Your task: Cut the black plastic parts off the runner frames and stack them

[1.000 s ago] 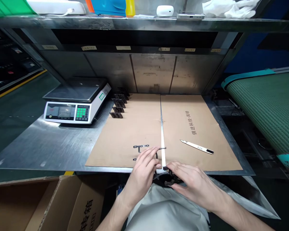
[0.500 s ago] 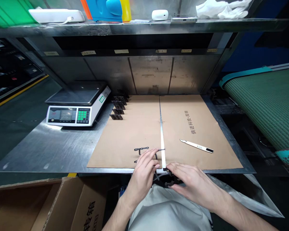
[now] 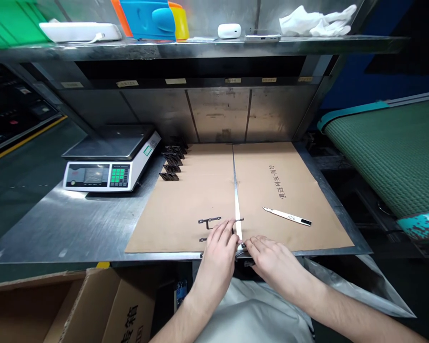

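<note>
At the front edge of the cardboard, my left hand [image 3: 219, 250] lies palm down with its fingers closed over a thin black plastic runner [image 3: 209, 220], whose branched arms stick out left and right of the fingers. Close beside it my right hand [image 3: 271, 255] pinches a small black plastic piece [image 3: 243, 245] near its fingertips. Both hands nearly meet over the gap between the cardboard sheets. My palms hide most of the black parts. A white-handled craft knife [image 3: 289, 216], marked A26, rests on the cardboard beyond my right hand.
Several black plastic parts [image 3: 171, 162] stand in a row along the cardboard sheet's [image 3: 186, 205] left edge. Further left is a weighing scale [image 3: 96, 176]. An open carton [image 3: 103, 305] stands below left, a green conveyor belt [image 3: 389, 147] to the right. A shelf [image 3: 200, 47] crosses above.
My hands have come closer together, and my right hand has lifted slightly with its fingers drawn in around the black piece. The view has shifted a little.
</note>
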Demonstrator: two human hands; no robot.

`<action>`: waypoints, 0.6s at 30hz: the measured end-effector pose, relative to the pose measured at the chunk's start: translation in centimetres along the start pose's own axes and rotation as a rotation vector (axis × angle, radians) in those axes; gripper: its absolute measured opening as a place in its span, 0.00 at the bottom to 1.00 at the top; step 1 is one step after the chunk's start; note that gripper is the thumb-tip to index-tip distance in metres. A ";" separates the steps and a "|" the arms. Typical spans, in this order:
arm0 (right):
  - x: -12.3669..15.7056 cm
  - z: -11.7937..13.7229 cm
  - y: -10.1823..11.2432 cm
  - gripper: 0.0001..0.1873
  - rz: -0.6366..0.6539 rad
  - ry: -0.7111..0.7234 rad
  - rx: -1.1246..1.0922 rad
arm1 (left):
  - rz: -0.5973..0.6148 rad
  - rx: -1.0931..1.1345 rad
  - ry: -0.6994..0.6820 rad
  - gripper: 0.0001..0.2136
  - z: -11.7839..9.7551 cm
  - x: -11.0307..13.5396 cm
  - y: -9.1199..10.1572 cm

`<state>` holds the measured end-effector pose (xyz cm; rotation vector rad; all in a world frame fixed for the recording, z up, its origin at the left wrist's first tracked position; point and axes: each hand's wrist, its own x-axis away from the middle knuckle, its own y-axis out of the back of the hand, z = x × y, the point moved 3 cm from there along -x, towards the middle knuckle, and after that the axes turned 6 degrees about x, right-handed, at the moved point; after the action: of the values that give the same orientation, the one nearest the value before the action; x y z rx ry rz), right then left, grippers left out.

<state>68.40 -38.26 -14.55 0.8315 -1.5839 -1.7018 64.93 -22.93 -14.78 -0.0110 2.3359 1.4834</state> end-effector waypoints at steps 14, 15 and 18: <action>-0.5 -0.1 1.1 0.22 0.063 0.011 -0.051 | -0.015 -0.004 0.003 0.10 0.5 0.1 -0.9; -0.3 -0.6 1.6 0.23 0.057 -0.012 -0.139 | -0.019 0.003 0.007 0.09 0.7 0.1 -0.5; 0.4 -2.5 3.1 0.28 -0.041 -0.124 -0.417 | -0.058 0.056 0.030 0.07 1.9 0.1 0.9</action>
<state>70.35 -40.18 -11.61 0.5583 -1.2261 -2.0502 65.21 -20.79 -14.73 -0.0870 2.3793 1.3992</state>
